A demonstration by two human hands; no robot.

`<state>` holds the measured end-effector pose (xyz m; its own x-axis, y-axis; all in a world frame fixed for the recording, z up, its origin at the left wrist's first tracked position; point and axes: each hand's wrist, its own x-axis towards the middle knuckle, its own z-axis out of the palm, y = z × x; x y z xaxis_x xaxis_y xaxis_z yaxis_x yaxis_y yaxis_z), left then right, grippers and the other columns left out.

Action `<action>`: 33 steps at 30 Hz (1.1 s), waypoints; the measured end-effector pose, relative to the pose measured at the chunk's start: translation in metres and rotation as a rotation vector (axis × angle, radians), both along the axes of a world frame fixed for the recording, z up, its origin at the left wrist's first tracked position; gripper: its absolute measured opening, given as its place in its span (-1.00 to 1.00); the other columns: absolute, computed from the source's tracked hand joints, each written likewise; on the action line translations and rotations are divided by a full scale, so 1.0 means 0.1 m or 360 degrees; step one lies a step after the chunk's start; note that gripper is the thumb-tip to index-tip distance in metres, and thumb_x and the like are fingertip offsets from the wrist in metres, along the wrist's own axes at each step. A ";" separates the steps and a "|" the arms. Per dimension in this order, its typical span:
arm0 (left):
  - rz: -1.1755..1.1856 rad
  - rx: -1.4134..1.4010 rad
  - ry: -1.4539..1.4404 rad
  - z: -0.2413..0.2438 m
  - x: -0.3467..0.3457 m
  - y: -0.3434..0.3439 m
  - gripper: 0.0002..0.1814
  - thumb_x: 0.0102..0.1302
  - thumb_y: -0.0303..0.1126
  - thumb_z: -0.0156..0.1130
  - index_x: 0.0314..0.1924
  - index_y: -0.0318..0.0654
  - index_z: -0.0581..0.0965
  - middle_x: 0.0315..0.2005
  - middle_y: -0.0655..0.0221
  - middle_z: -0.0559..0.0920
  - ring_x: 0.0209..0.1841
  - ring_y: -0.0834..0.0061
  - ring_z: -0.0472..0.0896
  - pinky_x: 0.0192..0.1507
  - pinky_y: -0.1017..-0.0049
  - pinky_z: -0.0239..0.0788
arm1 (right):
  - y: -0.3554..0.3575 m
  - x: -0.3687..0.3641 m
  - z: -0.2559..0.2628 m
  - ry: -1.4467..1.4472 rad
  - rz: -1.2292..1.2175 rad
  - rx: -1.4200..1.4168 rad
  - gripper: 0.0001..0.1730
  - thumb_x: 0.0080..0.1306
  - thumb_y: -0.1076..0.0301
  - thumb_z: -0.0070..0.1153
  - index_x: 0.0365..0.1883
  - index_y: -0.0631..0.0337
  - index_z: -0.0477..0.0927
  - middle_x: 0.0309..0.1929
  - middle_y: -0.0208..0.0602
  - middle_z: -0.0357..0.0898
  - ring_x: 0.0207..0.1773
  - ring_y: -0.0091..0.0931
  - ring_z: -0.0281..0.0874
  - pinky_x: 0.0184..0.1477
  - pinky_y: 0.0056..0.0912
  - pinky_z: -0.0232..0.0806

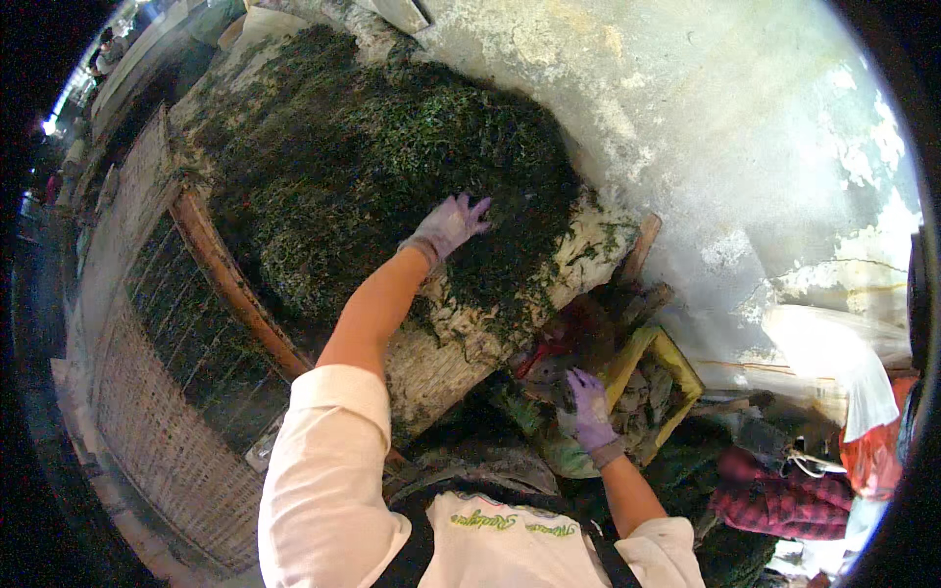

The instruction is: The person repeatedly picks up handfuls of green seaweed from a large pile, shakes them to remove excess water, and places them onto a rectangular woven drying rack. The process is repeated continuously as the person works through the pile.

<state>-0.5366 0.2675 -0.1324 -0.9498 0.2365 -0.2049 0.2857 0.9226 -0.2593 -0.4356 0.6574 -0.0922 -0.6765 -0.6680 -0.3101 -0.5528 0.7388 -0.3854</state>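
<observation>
My left hand point(448, 224), in a pale purple glove, is over the right part of a large heap of dark green shredded leaves point(353, 154). Its fingers are spread, with nothing visible held in them; whether the fingertips touch the leaves is hard to tell. Beneath the heap, a pale, worn surface point(441, 367) shows along the near edge, with scraps of leaf stuck to it. My right hand point(590, 415), gloved the same way, is lower and to the right, fingers apart. It is beside a yellow-rimmed container point(687, 375) and a dark red object point(544, 353) in shadow.
At left, a woven bamboo panel point(162, 411) adjoins a curved wooden bar point(235, 275). A mottled, peeling surface point(662, 110) spans the upper right. A wooden stick point(643, 246) rises near the container. Plaid cloth point(786, 503) and white cloth point(867, 389) are at right.
</observation>
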 end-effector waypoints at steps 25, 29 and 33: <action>-0.0525 0.0463 0.1667 5.56 0.00 0.26 -0.61 0.01 -0.54 0.09 -0.07 -0.26 0.47 -0.21 0.14 0.54 -0.15 0.23 0.50 -0.04 0.40 0.36 | -3.07 -1.80 2.60 0.1552 0.0525 -0.1273 -0.34 -0.10 0.34 0.13 0.08 -0.05 0.38 0.02 -0.11 0.42 0.14 -0.20 0.26 0.25 0.03 -0.09; -0.0295 -0.0145 0.1925 6.03 0.27 0.23 -0.67 -0.03 -0.46 0.12 -0.17 -0.23 0.51 -0.26 0.10 0.57 -0.17 0.18 0.53 -0.12 0.36 0.39 | -2.95 -1.48 2.16 0.1355 0.0579 -0.1148 -0.35 -0.05 0.32 0.11 0.11 0.05 0.35 0.08 -0.10 0.36 0.18 -0.21 0.22 0.24 0.03 -0.06; 0.0014 -0.0065 0.1901 6.19 0.39 0.36 -0.74 -0.04 -0.42 0.12 -0.26 -0.23 0.52 -0.26 0.09 0.57 -0.17 0.15 0.53 -0.15 0.32 0.39 | -2.52 -1.55 1.62 0.1154 0.0767 -0.0642 -0.52 0.11 0.09 0.07 0.06 -0.41 0.40 0.14 -0.10 0.29 0.26 -0.23 0.13 0.24 0.19 -0.17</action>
